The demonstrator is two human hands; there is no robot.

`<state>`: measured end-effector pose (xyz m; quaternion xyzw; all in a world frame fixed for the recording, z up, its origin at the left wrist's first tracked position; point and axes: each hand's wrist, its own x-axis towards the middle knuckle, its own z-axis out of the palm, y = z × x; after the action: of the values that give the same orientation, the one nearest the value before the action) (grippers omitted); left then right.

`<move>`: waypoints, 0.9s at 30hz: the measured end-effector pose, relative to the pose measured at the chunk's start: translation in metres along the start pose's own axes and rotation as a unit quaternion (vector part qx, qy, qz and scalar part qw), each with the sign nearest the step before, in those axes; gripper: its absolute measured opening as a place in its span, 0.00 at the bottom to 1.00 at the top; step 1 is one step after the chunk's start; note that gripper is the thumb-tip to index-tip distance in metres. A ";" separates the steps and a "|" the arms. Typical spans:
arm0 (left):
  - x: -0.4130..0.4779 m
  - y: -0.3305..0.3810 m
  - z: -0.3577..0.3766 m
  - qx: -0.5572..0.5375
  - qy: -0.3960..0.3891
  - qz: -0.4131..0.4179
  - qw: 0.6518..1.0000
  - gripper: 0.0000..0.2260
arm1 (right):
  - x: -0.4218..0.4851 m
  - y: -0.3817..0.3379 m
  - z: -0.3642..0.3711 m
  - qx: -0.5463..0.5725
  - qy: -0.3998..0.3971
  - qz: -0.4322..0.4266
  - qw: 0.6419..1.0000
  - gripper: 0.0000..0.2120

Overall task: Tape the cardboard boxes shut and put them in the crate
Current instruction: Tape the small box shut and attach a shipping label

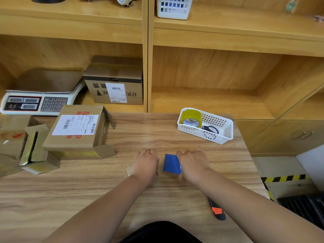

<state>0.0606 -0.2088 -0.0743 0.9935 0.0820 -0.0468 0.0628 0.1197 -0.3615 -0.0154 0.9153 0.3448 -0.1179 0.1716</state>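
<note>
On the near side of the white basket [228, 131], the right hand [193, 163] grips a small blue box [171, 163]. The left hand [145, 163] lies palm-down beside it; its grip cannot be told. An open cardboard box [77, 135] sits far left of the basket.

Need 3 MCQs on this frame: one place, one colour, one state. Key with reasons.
1. Where is the yellow tape roll?
A) in the white basket
B) on the bare tabletop
C) on the top shelf

2. What colour is the object at the right hand?
A) red
B) green
C) blue

3. The end flaps of the labelled box are:
A) taped shut
B) open
C) cut off

Key:
1 A, the roll leans inside the basket beside the scissors.
2 C, it is plainly blue.
3 B, both flaps stick out from the box.
</note>
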 end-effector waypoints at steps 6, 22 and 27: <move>0.021 -0.021 -0.002 -0.049 0.002 0.046 0.998 0.11 | 0.007 0.025 0.008 0.015 0.003 -0.012 1.000 0.28; 0.014 -0.015 0.002 0.026 0.017 0.054 0.998 0.13 | 0.022 -0.004 0.002 0.014 -0.034 0.002 0.999 0.26; 0.013 -0.015 0.002 0.026 0.026 0.047 0.998 0.13 | 0.024 -0.009 0.005 0.009 -0.045 0.020 0.999 0.27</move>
<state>0.0704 -0.1928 -0.0794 0.9985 0.0359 -0.0196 0.0372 0.1305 -0.3430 -0.0301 0.9173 0.3169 -0.1588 0.1813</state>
